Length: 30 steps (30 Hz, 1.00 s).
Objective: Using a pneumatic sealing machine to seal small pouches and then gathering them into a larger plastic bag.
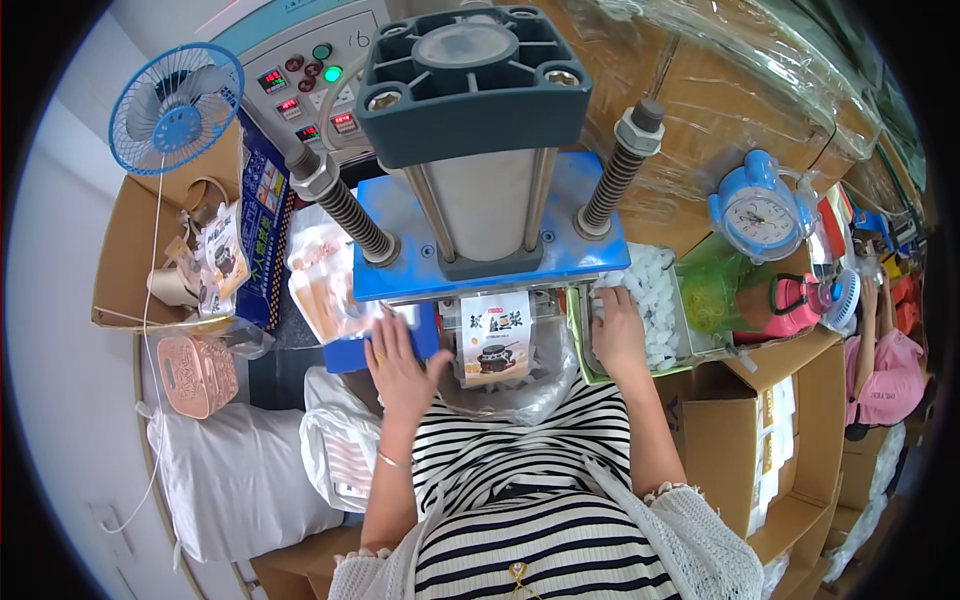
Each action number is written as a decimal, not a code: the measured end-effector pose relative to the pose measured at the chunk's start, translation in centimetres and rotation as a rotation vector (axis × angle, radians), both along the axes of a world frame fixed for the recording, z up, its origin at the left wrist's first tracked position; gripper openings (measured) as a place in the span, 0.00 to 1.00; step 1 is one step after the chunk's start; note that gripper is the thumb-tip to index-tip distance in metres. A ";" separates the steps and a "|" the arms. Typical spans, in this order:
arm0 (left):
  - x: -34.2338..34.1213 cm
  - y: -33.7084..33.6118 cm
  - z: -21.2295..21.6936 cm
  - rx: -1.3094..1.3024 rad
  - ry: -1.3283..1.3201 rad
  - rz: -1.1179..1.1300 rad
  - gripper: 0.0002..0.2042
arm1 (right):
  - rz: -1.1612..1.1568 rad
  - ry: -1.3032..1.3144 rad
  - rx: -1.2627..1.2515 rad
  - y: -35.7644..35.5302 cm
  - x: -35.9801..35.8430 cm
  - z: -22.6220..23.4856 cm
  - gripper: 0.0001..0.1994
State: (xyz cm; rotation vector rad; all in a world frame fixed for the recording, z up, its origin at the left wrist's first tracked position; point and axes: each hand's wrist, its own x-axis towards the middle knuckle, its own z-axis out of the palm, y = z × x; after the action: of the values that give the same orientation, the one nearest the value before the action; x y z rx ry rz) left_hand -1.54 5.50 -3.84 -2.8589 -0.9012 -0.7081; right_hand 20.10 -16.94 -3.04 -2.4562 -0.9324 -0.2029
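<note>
My left hand [400,368], fingers spread and slightly blurred, lies over a blue box [345,357], beside a pile of printed pouches [325,272]. It grips nothing that I can see. At the green-rimmed bin [584,370], my right hand [617,335] reaches in over many small white pieces [655,300]. Its fingers are loosely bent and extended, touching or just above the pieces. Between my hands, a white printed pouch [494,340] with a dark pot picture lies under the front of a press [490,262] with a blue plate; neither hand touches it.
A control panel [310,90] and a blue fan [175,125] are behind at left. An open carton [125,270] holds pouches; a pink basket [195,375] stands below it. To the right are a blue clock [762,215], cartons [720,450] and another person in pink [888,375].
</note>
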 end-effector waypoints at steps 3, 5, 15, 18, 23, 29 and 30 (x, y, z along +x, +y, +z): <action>-1.9 -1.4 -1.3 -0.179 0.002 -0.030 0.25 | -0.028 -0.022 0.152 -0.2 -0.2 0.2 0.18; -2.7 -0.9 -2.4 -0.299 -0.068 -0.088 0.23 | -0.051 -0.025 0.174 -0.7 -0.2 0.2 0.17; -3.1 -0.5 0.8 -0.278 -0.262 -0.185 0.13 | -0.114 1.122 0.878 -0.4 -1.4 2.7 0.11; -1.6 -1.7 5.2 -0.486 -0.315 -0.046 0.09 | 0.129 0.901 0.788 1.6 -3.6 4.5 0.12; -3.4 2.2 7.0 -0.099 -0.400 -0.010 0.07 | 0.377 0.974 0.758 3.3 -4.7 6.7 0.15; -3.8 4.0 6.5 0.047 -0.555 -0.077 0.16 | 0.341 1.378 0.790 3.4 -5.9 5.1 0.12; -3.5 4.1 3.9 -0.050 -0.485 -0.105 0.16 | 0.348 1.454 0.791 3.8 -6.3 4.9 0.10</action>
State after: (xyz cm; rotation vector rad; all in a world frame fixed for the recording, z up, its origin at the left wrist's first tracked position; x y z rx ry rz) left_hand -5.00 9.60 0.04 -2.8390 -0.8197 -1.4523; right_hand 13.80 -13.17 1.82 -1.1217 -0.3962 0.9965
